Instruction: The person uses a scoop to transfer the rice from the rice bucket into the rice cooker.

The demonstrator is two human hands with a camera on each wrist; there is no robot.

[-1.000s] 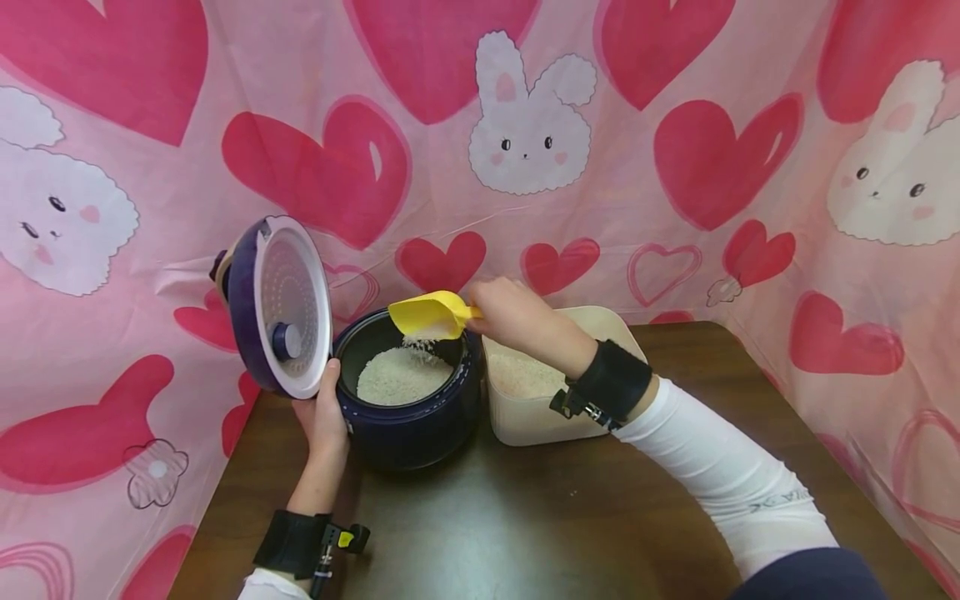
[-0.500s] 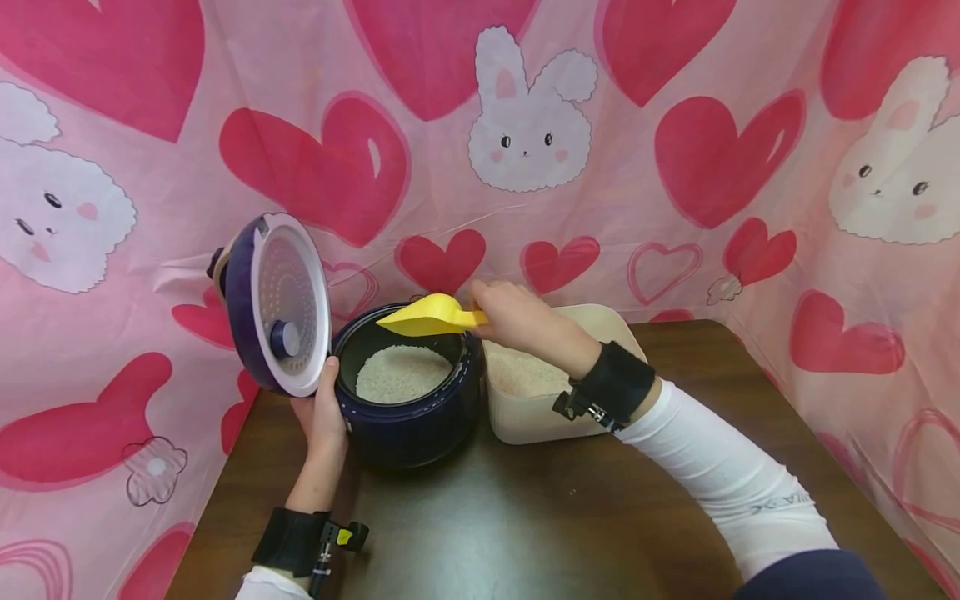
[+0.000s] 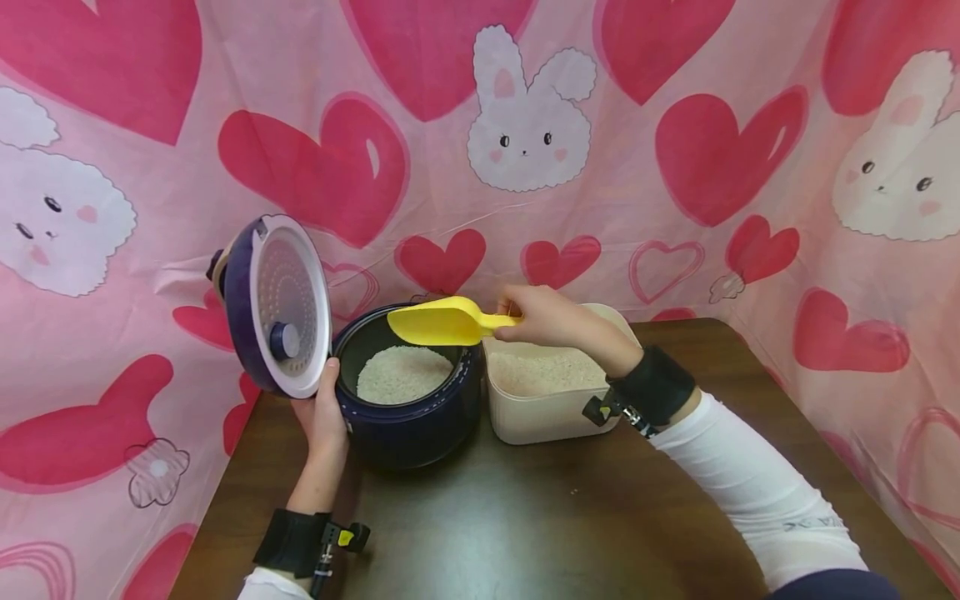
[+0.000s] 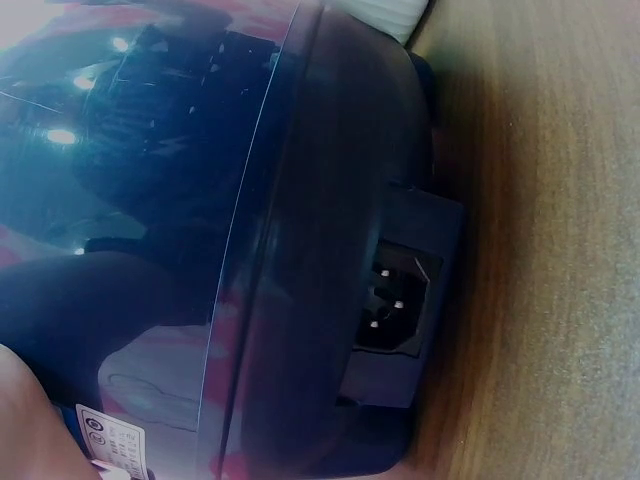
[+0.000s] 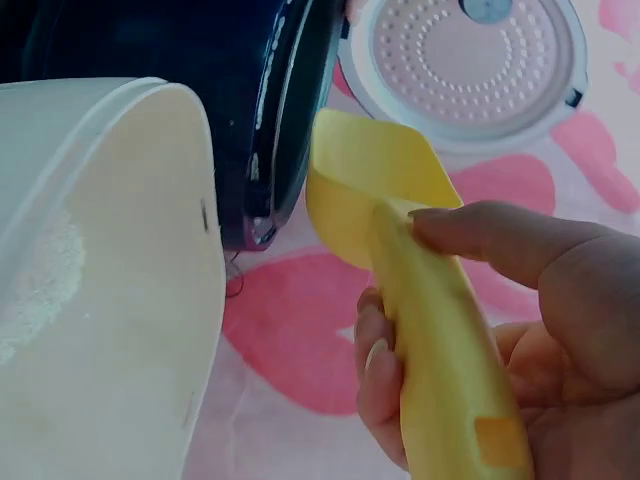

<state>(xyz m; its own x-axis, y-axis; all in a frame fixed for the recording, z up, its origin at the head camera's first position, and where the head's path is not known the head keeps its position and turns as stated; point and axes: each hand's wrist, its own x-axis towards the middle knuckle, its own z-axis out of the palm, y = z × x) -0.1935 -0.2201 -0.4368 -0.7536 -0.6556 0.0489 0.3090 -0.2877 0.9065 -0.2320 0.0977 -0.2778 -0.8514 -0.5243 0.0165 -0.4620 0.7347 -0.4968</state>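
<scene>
My right hand (image 3: 547, 317) grips the handle of a yellow scoop (image 3: 438, 322), thumb along its top in the right wrist view. The scoop's bowl overlaps the right rim of the dark blue rice cooker (image 3: 412, 433), and no rice shows in it. Inside the cooker lies a mound of white rice (image 3: 401, 375). Its lid (image 3: 288, 300) stands raised on the left, white inner side facing right. My left hand (image 3: 324, 417) rests at the cooker's left side by the lid's lower edge, thumb pointing up; its other fingers are mostly hidden behind the lid.
A cream bin (image 3: 551, 417) with more rice (image 3: 547, 371) stands right beside the cooker. Both sit on a dark wooden table (image 3: 525, 517) with a heart-and-rabbit curtain (image 3: 525, 217) close behind. The cooker's power socket (image 4: 395, 300) faces the left wrist camera.
Rice was falling from the tilted scoop one second ago, and none falls now. The scoop turned further over, then moved right with my right hand. My left hand stayed in place.
</scene>
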